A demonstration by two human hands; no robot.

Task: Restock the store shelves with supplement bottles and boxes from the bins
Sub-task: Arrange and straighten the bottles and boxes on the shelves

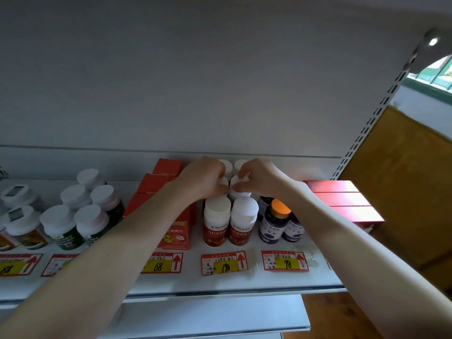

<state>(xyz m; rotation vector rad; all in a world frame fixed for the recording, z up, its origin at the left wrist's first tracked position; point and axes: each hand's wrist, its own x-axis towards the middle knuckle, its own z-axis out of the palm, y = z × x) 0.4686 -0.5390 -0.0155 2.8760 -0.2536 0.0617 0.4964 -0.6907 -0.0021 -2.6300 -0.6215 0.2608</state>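
Two bottles (241, 193) stand in the 2nd row of the red-label file, mid shelf (269, 282), just behind the front pair (230, 216). Left grip (205, 178) is curled round one white cap (mostly hidden), and right grip (259, 177) pinches the other cap, fingers clamped at cap height. Prob. light, rigid plastic w/ glossy labels, so slippery lower down. Cap rim looks the surest hold. Row is packed tight w/ neighbours; a knock could topple several.
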